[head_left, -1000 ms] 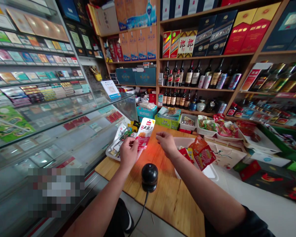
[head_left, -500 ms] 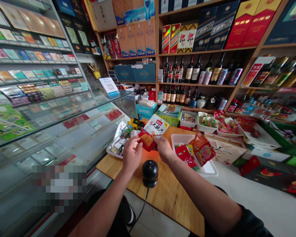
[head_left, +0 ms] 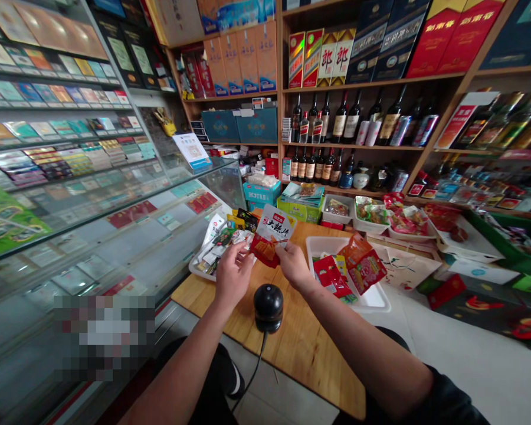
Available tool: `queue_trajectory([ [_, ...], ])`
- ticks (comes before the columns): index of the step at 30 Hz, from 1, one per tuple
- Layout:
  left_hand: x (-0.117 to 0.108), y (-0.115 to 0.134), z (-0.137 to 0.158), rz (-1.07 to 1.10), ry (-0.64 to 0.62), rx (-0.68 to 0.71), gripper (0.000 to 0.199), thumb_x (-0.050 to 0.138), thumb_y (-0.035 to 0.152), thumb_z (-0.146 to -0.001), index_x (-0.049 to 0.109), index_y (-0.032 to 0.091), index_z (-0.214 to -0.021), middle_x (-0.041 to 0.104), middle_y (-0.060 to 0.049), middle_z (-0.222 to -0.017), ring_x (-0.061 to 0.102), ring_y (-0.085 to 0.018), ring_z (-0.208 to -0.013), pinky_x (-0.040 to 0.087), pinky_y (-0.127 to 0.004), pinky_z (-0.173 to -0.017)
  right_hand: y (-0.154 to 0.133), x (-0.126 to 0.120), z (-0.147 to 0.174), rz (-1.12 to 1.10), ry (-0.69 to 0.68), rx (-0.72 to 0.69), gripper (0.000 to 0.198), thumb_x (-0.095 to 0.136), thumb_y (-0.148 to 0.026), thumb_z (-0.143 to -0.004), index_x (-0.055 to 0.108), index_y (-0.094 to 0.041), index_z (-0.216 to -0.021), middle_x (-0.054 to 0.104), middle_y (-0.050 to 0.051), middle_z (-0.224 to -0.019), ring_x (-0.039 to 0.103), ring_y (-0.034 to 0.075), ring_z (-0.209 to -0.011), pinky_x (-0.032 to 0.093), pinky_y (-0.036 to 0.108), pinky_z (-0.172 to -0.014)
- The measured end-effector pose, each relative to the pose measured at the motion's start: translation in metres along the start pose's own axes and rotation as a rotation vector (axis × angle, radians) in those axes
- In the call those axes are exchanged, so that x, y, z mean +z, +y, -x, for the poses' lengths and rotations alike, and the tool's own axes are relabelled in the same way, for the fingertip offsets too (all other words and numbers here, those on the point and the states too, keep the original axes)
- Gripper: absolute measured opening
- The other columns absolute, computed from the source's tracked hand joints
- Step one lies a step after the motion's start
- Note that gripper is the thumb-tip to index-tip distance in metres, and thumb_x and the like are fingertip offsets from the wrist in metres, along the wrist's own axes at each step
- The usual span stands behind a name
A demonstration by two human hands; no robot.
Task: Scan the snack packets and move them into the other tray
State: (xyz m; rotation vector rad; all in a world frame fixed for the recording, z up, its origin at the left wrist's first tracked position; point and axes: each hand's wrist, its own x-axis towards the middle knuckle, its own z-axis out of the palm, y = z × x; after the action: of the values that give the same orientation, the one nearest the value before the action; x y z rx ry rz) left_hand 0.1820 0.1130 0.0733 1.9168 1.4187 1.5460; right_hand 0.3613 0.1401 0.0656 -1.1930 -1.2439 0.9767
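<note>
A red and white snack packet with Chinese lettering and a picture of the food is held up over the wooden table. My right hand pinches its lower right edge. At the lower left edge, my left hand has its thumb and fingers curled around the corner; the exact contact is hard to see. Below the packet, a black dome-shaped corded device, like a desktop scanner, stands between my forearms.
A tray of mixed small packets sits left of my hands. To the right, a white plastic bin contains red packets. A glass display counter runs along the left. Bottle shelves stand behind snack boxes.
The packet has tipped more upright, so more of its red lower part shows. Both hands stay beside it, the left slightly lower and further left. The camera view has shifted slightly.
</note>
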Motion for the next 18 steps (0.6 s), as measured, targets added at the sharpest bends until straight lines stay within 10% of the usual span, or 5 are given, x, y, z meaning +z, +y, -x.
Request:
queue_trajectory([
  [5, 0.017, 0.011, 0.003, 0.159, -0.212, 0.047, 0.058, 0.074, 0.03, -0.087, 0.058, 0.024, -0.143, 0.06, -0.012, -0.146, 0.056, -0.031, -0.136, 0.044, -0.046, -0.115, -0.029, 0.007, 0.022, 0.062, -0.139, -0.102, 0.028, 0.059, -0.039, -0.087, 0.073, -0.016, -0.097, 0.073, 0.003, -0.089, 0.065, 0.015, -0.081, 0.051, 0.025, -0.075],
  [8, 0.023, -0.002, -0.002, 0.358, -0.164, -0.137, 0.039, 0.066, 0.036, -0.092, 0.068, 0.02, -0.128, 0.071, -0.012, -0.13, 0.064, -0.031, -0.124, 0.047, -0.047, -0.111, -0.037, 0.01, 0.027, 0.006, -0.246, -0.113, 0.032, 0.062, -0.039, -0.088, 0.074, -0.02, -0.111, 0.076, 0.003, -0.103, 0.068, 0.016, -0.089, 0.053, 0.027, -0.082],
  [14, 0.021, -0.02, -0.011, 0.816, -0.171, -0.496, 0.043, 0.076, 0.037, -0.083, 0.068, 0.018, -0.121, 0.076, -0.011, -0.118, 0.072, -0.027, -0.106, 0.055, -0.043, -0.097, -0.009, -0.007, -0.002, 0.141, 0.08, -0.065, 0.026, 0.063, -0.026, -0.084, 0.073, -0.015, -0.105, 0.075, 0.007, -0.1, 0.068, 0.017, -0.088, 0.053, 0.028, -0.08],
  [18, 0.02, -0.015, -0.014, 0.85, -0.233, -0.537, 0.041, 0.08, 0.037, -0.079, 0.069, 0.019, -0.114, 0.077, -0.009, -0.112, 0.072, -0.025, -0.098, 0.056, -0.04, -0.09, 0.01, -0.015, -0.011, 0.167, -0.071, -0.053, 0.018, 0.059, -0.025, -0.083, 0.073, -0.017, -0.091, 0.073, 0.003, -0.085, 0.063, 0.014, -0.076, 0.048, 0.024, -0.07],
])
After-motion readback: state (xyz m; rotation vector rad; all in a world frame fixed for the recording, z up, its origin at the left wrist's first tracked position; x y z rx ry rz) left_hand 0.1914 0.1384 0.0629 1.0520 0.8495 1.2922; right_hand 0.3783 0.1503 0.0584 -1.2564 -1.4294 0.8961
